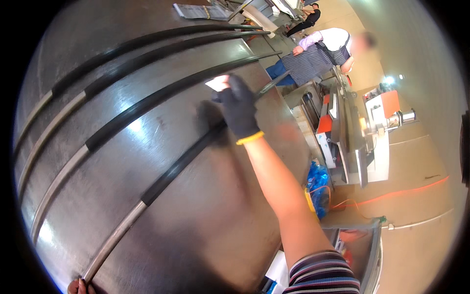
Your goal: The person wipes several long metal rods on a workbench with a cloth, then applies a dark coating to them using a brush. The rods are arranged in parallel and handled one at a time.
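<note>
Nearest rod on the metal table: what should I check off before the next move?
1. Left hand at the nearest rod: ok, fingers at its bare metal end.
2. Both hands gloved: not ok; right hand wears a black glove with yellow cuff, left fingers look bare.
3. Right hand touching the nearest rod: cannot tell; it overlaps the rod.
4. White piece identified: cannot tell; overexposed at the right fingertips.
5. Three other rods apart from it: ok.
6. Co-worker in striped apron clear of its far end: cannot tell.
</note>
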### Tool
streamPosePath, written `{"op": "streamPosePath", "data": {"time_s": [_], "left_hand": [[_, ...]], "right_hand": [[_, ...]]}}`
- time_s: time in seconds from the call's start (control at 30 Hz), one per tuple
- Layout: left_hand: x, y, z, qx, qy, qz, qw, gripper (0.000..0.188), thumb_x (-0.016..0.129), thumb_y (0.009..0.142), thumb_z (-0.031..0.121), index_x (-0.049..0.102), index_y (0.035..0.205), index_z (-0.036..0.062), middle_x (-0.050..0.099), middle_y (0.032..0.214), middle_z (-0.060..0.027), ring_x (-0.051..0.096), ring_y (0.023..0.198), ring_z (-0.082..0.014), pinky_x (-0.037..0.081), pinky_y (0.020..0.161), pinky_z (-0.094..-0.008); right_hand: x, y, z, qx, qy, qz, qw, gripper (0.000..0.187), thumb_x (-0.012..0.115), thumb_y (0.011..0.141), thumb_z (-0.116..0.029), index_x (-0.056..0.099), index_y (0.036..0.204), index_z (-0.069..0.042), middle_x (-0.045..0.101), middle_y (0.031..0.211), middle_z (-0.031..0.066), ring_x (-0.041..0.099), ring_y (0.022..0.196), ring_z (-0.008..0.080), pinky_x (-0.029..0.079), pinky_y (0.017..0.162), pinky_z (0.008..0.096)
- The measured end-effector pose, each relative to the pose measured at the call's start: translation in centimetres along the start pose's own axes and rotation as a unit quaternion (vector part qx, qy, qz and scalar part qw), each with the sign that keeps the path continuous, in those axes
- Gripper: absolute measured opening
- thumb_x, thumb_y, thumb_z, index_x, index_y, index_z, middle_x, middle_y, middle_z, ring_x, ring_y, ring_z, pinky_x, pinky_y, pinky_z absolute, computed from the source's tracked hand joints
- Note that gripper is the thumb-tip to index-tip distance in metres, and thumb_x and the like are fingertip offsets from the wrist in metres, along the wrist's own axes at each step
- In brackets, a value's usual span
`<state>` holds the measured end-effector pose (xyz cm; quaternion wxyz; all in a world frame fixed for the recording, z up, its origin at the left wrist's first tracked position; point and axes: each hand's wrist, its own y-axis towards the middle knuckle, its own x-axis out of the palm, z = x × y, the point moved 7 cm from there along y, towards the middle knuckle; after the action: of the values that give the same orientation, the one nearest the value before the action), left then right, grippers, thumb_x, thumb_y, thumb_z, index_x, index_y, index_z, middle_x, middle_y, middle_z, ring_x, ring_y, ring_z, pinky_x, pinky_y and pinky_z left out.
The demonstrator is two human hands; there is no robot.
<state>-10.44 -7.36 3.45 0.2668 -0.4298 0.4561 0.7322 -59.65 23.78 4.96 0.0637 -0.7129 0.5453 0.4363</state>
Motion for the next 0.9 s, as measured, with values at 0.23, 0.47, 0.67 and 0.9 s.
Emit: {"op": "streamPosePath", "data": {"time_s": [0.23, 0.47, 0.67, 0.9], "left_hand": [[-2.3, -19.0, 0.0, -0.156, 0.114, -0.103, 0.976, 0.016, 0.059, 0.080, 0.023, 0.061, 0.066, 0.0164, 0.056, 0.066, -0.0032, 0.055, 0.067, -0.0214, 0.044, 0.062, -0.0385], [-5.5, -26.8, 3.2, -0.185, 0.040, 0.003, 0.982, 0.014, 0.060, 0.081, 0.022, 0.061, 0.069, 0.0152, 0.057, 0.069, -0.0042, 0.057, 0.069, -0.0227, 0.046, 0.063, -0.0387], [-5.7, -30.1, 5.4, -0.186, 0.006, 0.051, 0.981, 0.012, 0.060, 0.082, 0.021, 0.062, 0.071, 0.0142, 0.059, 0.072, -0.0051, 0.058, 0.070, -0.0238, 0.048, 0.064, -0.0388], [-4.7, -30.5, 6.5, -0.174, -0.039, 0.083, 0.980, 0.011, 0.061, 0.082, 0.020, 0.062, 0.074, 0.0130, 0.060, 0.076, -0.0061, 0.060, 0.072, -0.0251, 0.049, 0.065, -0.0390]], "right_hand": [[-9.1, -5.1, 6.9, 0.065, -0.070, -0.007, 0.995, 0.021, 0.049, 0.089, -0.020, 0.058, 0.100, -0.004, 0.064, 0.090, 0.0175, 0.063, 0.085, 0.0325, 0.048, 0.077, 0.0392], [-15.6, -7.5, 10.0, -0.015, -0.078, 0.017, 0.997, 0.021, 0.045, 0.089, -0.016, 0.058, 0.099, -0.002, 0.063, 0.085, 0.0156, 0.062, 0.080, 0.0287, 0.048, 0.074, 0.0364], [-19.4, -7.6, 11.0, -0.146, -0.172, 0.070, 0.972, 0.019, 0.046, 0.089, -0.015, 0.057, 0.096, -0.001, 0.062, 0.084, 0.0160, 0.062, 0.074, 0.0304, 0.048, 0.072, 0.0373], [-17.0, -10.3, 12.5, -0.068, -0.189, 0.058, 0.978, 0.030, 0.048, 0.091, -0.024, 0.058, 0.110, -0.003, 0.062, 0.105, 0.0228, 0.058, 0.098, 0.0395, 0.046, 0.085, 0.0448]]}}
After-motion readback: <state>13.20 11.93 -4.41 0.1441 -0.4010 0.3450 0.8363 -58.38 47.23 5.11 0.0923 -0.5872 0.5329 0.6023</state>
